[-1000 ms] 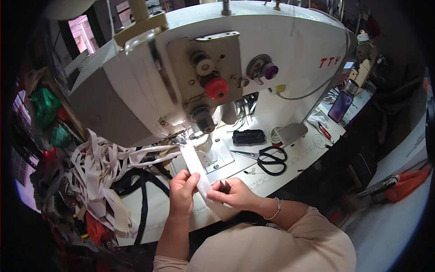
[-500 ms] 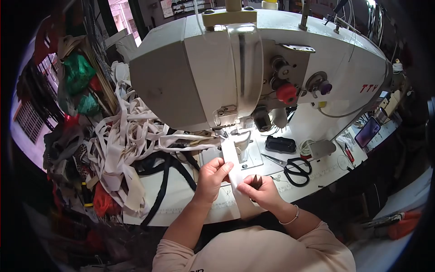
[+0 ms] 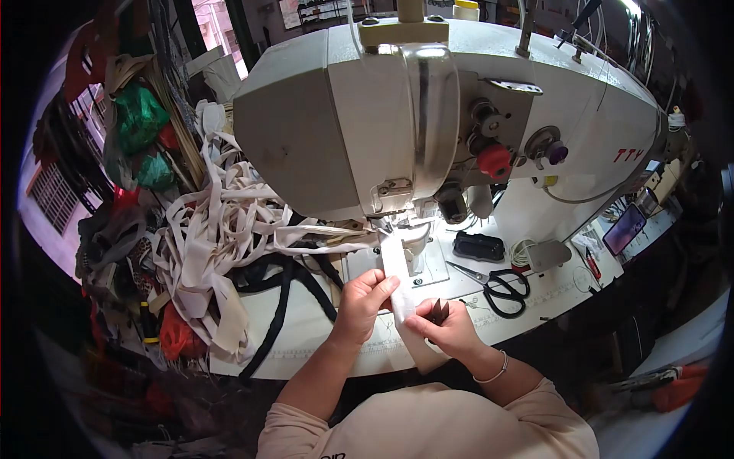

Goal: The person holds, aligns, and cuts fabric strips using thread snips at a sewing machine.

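A white fabric strip [image 3: 397, 277] runs from under the needle area of a large white sewing machine [image 3: 306, 138] down toward the table's front edge. My left hand [image 3: 363, 304] pinches the strip's left side between thumb and fingers. Lower down, my right hand [image 3: 446, 327] grips its right side, with thumb on top. Small dark pointed snips [image 3: 439, 310] stick up from the fingers of my right hand. Below both hands the strip's tail hangs at the table edge.
Tangled pale strips [image 3: 210, 252] and black bands [image 3: 281, 306] lie left. Black-handled scissors [image 3: 506, 293], a black case [image 3: 479, 245] and a phone [image 3: 625, 229] are to the right. A red bag [image 3: 180, 335] sits at lower left.
The camera view has swung left, so the machine and table appear further right. Both hands keep hold of the strip, at nearly the same places along it.
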`<control>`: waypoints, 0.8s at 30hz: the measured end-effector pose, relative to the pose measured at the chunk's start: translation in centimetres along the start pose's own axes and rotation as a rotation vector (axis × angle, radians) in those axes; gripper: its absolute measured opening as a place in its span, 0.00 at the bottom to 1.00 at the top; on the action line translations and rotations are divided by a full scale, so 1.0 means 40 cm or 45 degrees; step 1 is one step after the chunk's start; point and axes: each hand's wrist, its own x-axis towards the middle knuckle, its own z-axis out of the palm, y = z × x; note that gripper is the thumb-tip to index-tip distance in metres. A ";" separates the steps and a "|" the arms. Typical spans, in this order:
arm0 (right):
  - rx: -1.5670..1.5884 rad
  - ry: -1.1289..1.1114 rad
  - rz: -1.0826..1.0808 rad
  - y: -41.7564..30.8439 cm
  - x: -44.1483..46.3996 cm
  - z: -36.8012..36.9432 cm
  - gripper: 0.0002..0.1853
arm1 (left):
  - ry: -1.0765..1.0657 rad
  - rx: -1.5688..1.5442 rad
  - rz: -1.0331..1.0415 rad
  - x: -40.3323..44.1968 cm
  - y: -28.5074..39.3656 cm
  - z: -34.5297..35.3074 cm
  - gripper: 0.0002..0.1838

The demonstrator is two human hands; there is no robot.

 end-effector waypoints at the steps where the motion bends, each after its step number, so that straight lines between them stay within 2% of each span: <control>1: 0.018 -0.002 -0.007 0.000 0.000 0.000 0.03 | -0.012 -0.046 -0.012 0.001 0.004 0.001 0.07; 18: -0.016 -0.024 0.019 0.008 0.003 -0.002 0.05 | 0.069 -0.021 0.012 0.022 0.011 0.006 0.06; 24: 0.045 -0.038 0.202 0.005 0.007 0.001 0.05 | 0.035 0.107 0.037 0.004 0.005 0.004 0.06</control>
